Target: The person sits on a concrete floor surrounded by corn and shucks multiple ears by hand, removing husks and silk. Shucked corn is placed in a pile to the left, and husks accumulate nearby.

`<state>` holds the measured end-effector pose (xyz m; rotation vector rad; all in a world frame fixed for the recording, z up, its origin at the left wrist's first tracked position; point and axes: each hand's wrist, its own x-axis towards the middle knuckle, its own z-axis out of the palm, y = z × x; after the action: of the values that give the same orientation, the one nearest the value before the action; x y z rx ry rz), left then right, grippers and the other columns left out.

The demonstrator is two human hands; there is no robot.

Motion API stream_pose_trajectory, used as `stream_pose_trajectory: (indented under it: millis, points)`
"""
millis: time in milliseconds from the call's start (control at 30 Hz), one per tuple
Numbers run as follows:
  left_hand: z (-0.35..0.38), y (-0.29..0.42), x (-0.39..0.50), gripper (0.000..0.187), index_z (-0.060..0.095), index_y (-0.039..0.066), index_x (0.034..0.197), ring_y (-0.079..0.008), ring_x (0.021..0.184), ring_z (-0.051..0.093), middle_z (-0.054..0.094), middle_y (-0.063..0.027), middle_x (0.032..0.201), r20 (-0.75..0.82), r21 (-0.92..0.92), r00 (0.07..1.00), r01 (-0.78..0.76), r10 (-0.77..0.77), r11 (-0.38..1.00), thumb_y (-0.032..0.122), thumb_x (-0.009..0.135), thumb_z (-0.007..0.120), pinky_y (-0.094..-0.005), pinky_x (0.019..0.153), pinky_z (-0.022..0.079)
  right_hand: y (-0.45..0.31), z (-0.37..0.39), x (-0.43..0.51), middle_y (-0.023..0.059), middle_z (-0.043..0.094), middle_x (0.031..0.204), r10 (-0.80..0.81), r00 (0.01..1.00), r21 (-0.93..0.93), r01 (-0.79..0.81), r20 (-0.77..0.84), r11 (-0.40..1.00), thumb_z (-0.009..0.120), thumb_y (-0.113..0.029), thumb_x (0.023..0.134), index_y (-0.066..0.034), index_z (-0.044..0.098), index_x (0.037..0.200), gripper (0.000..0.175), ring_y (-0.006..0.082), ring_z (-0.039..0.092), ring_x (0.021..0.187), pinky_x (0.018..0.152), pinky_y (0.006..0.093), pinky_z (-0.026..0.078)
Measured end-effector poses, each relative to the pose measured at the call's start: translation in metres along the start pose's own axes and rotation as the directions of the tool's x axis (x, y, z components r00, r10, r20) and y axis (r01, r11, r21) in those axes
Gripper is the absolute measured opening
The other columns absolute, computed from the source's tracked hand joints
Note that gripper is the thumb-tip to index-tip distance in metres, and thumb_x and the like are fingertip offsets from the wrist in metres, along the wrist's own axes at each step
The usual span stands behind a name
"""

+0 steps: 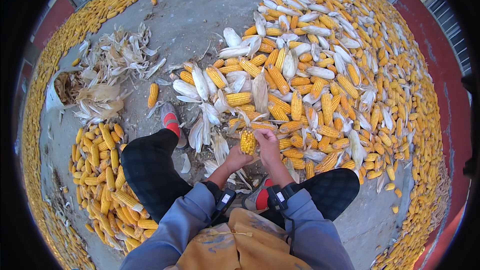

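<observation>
Between my hands is an ear of corn (pixel 248 142) with yellow kernels bared. My left hand (pixel 237 158) grips its lower end, where some pale husk shows. The fingers of my right hand (pixel 268 143) are pinched together at the ear's upper right side; whether they hold a bit of husk cannot be told. Just beyond my hands lies a large heap of corn ears (pixel 296 107), some bare and some in whitish husks. Loose husks (pixel 201 132) lie on the ground to the left of the ear.
A pile of bare ears (pixel 108 180) lies beside my left leg. Farther left, dry husks (pixel 116 50) spill around a white sack (pixel 52 92). One single ear (pixel 153 95) rests near my left shoe (pixel 171 122). More corn lines the yard's edges, beside a red wall (pixel 444 93).
</observation>
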<state>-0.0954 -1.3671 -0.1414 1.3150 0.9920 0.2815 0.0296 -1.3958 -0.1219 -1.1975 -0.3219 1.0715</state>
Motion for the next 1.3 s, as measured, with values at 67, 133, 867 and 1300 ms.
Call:
stream_pose_trajectory:
  millis: [67, 133, 867, 1300]
  points:
    - [0.002, 0.002, -0.002, 0.035, 0.057, 0.003, 0.101, -0.0095, 0.078, 0.055, 0.059, -0.0001, 0.089, -0.035, -0.042, 0.991, -0.129, 0.128, 0.991, 0.002, 0.066, 0.064, -0.024, 0.071, 0.046, 0.004, -0.007, 0.006, -0.0001, 0.06, 0.078, -0.06, 0.996, -0.072, 0.055, -0.07, 0.996, 0.061, -0.006, 0.084, -0.003, 0.059, 0.086, 0.004, 0.0061, 0.053, 0.069, 0.062, 0.0212, 0.044]
    - [0.004, 0.006, -0.001, 0.036, 0.057, 0.002, 0.102, -0.0097, 0.078, 0.056, 0.059, -0.0001, 0.09, -0.048, -0.084, 0.986, -0.166, 0.162, 0.983, 0.001, 0.066, 0.063, -0.0242, 0.072, 0.046, 0.009, -0.015, 0.012, -0.0011, 0.059, 0.072, -0.126, 0.983, -0.163, 0.104, -0.131, 0.981, 0.061, -0.004, 0.084, -0.0034, 0.057, 0.081, 0.005, 0.006, 0.052, 0.064, 0.057, 0.022, 0.043]
    - [-0.002, 0.015, 0.0, 0.047, 0.049, 0.001, 0.108, -0.0324, 0.098, 0.055, 0.056, -0.0205, 0.103, -0.15, 0.456, 0.962, -0.139, 0.23, 0.879, 0.012, 0.065, 0.066, -0.0366, 0.084, 0.044, -0.001, -0.014, 0.005, 0.0125, 0.055, 0.106, 0.156, 0.978, -0.134, -0.175, -0.141, 0.975, 0.069, -0.022, 0.08, 0.0004, 0.041, 0.123, 0.055, 0.0158, 0.055, 0.09, 0.077, 0.028, 0.047]
    - [0.009, 0.019, -0.003, 0.05, 0.049, 0.004, 0.114, -0.0363, 0.095, 0.058, 0.059, -0.0224, 0.098, -0.071, 0.171, 0.989, -0.114, 0.127, 0.979, 0.015, 0.069, 0.067, -0.0392, 0.083, 0.046, 0.008, -0.015, 0.005, 0.0145, 0.056, 0.102, -0.012, 0.931, -0.216, -0.072, -0.364, 0.974, 0.071, -0.028, 0.076, 0.0019, 0.048, 0.114, 0.054, 0.0185, 0.055, 0.089, 0.075, 0.0302, 0.046]
